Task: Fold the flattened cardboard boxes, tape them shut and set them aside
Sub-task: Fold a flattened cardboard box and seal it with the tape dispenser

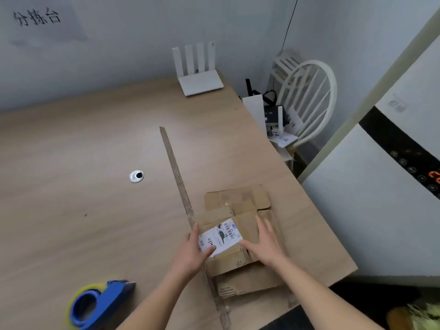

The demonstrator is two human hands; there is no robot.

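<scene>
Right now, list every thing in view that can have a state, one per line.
cardboard box: flattened on the table, untaped, flaps spread out
left hand: thumb pressing on the box's white label
right hand: open, fingers flat on the box
tape dispenser: lying on the table, untouched
router: antennas raised

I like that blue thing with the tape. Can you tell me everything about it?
The blue plastic tape dispenser lies on its side on the wooden table, near the front edge. It holds a roll of clear, yellowish tape, and a grey tip points right. Neither hand touches it; the left hand rests on the cardboard.
</scene>
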